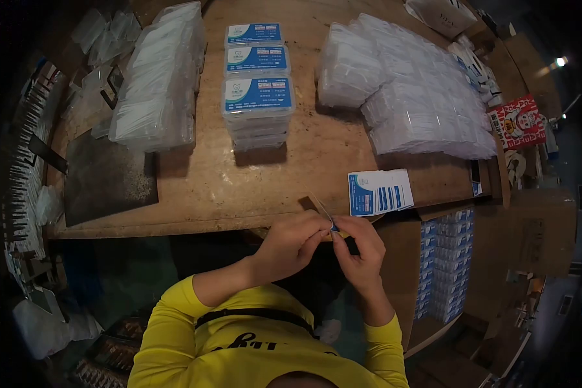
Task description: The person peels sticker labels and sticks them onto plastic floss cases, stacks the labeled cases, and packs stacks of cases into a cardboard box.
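Just off the front edge of the table, my left hand and my right hand meet with their fingertips pinched together. Between them is a thin card, seen nearly edge-on, with a bit of blue showing at the fingers. Its printed face is hidden. Close beyond my right hand lies a loose pile of blue-and-white printed cards, slightly fanned. Farther back stand stacks of clear plastic boxes with blue-and-white cards under their lids.
Clear plastic boxes are piled at the left and the right of the wooden table. A dark plate lies at the front left. To my right, an open carton holds stacked blue-and-white packs.
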Motion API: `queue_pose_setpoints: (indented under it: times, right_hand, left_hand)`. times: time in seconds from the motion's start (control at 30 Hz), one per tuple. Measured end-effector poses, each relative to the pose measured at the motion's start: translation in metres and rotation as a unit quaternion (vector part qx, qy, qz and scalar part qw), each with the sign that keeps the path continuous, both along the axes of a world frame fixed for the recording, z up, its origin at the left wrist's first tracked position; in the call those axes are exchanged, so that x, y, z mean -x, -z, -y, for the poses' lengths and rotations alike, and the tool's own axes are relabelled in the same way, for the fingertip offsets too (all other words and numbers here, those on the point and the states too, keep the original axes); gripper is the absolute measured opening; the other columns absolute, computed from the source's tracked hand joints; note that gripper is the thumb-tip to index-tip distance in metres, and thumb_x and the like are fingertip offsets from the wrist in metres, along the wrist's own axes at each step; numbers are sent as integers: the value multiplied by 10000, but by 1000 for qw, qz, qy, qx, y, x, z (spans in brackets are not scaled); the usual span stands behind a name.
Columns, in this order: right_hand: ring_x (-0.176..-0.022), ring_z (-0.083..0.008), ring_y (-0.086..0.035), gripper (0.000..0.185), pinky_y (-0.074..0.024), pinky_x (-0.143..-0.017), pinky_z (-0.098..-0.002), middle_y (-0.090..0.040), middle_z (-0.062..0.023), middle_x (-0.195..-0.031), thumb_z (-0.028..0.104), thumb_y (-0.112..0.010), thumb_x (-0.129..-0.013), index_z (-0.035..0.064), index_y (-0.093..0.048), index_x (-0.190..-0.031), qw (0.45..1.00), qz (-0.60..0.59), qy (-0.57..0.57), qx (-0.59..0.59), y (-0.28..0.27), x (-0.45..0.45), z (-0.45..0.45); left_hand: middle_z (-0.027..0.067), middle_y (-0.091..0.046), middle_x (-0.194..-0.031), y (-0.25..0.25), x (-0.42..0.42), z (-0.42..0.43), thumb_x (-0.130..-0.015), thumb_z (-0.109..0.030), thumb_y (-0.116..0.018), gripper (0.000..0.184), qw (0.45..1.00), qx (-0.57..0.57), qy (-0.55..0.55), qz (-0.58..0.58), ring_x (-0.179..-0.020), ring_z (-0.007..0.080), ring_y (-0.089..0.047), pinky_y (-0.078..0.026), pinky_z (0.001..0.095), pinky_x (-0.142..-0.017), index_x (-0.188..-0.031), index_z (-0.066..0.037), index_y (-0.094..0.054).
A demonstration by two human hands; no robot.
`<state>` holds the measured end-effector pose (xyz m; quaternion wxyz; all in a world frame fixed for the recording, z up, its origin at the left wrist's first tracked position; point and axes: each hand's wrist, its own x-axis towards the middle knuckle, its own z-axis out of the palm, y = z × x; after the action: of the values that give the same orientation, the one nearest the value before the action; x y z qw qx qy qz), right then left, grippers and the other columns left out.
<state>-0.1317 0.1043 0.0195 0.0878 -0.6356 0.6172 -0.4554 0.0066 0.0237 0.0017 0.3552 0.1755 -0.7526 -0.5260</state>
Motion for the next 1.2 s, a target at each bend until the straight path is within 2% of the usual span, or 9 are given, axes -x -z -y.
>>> queue_pose_setpoints:
  times: [0.13, 0.4, 0.53, 0.63, 0.83, 0.93, 1.0, 1.1, 1.2]
  right_hand:
    - [-739, -276, -597, 187, -470, -631, -312, -620, -136, -842, -50, -642, -675, -22, -609, -857, 1000, -27, -8, -11, -3, 1, -1]
    - [-672, -236, -630, 171, -492, -581, -275, -624, -142, -818, -63, -608, -712, -26, -605, -879, 997, 7, -29, -65, 3, 8, -12]
    - [-697, -154, -624, 101, -499, -604, -229, -627, -104, -820, -41, -538, -798, -41, -571, -893, 969, 154, 49, -185, 9, 22, -30]
    - [-713, -126, -626, 100, -511, -634, -234, -623, -88, -787, -26, -519, -824, -40, -554, -917, 937, 234, 139, -221, 6, 40, -38]
    - [-888, -148, -587, 229, -474, -759, -236, -600, -114, -970, -38, -526, -817, -39, -538, -1046, 949, 254, 145, -116, -5, 45, -36]
    - [-911, -153, -574, 255, -461, -759, -232, -601, -124, -985, -42, -559, -792, -31, -560, -1047, 968, 162, 129, -140, -3, 45, -37]
    - [-833, -148, -589, 216, -466, -698, -223, -609, -124, -912, -36, -596, -765, -29, -592, -981, 990, 65, 89, -91, 11, 53, -36]
    - [-738, -130, -595, 148, -468, -628, -210, -606, -107, -831, -7, -575, -800, -33, -587, -945, 970, 185, 99, -120, 10, 46, -37]
    - [-682, -114, -594, 104, -460, -567, -204, -587, -85, -763, 30, -512, -856, -30, -549, -932, 932, 295, 124, -170, 2, 38, -42]
  left_hand:
    - [135, -561, -813, -6, -3, 0, -728, 24, -585, 152, 990, 122, -27, 67, -710, 293, -563, -460, 321, -613, -875, -8, -564]
    - [83, -485, -766, -1, -12, -7, -678, -48, -564, 172, 969, 196, 26, 147, -699, 242, -535, -449, 320, -619, -844, -44, -518]
    - [70, -482, -772, 29, -18, -22, -699, -89, -535, 109, 930, 276, 19, 243, -704, 228, -541, -454, 307, -611, -794, -49, -500]
    - [99, -507, -746, 53, -19, -29, -718, -78, -554, 120, 920, 260, 0, 294, -650, 272, -558, -469, 328, -557, -813, -18, -514]
    - [160, -581, -737, 104, -9, -24, -751, -88, -537, 100, 892, 148, 48, 424, -573, 331, -581, -481, 385, -498, -799, -3, -514]
    - [186, -598, -779, 77, 1, -25, -760, -79, -552, 135, 921, 98, 45, 373, -653, 337, -596, -491, 392, -569, -852, 18, -532]
    - [163, -588, -804, 29, 10, -17, -753, -58, -579, 208, 969, 183, 5, 163, -704, 331, -587, -484, 377, -615, -951, 0, -548]
    - [151, -519, -1011, -28, 41, 38, -722, -65, -621, 293, 964, 229, -124, 53, -864, 329, -546, -459, 366, -702, -1005, -48, -546]
    - [210, -396, -1191, -53, 89, 103, -710, -78, -637, 456, 920, 301, -248, 42, -1070, 396, -417, -397, 434, -856, -1124, -39, -451]
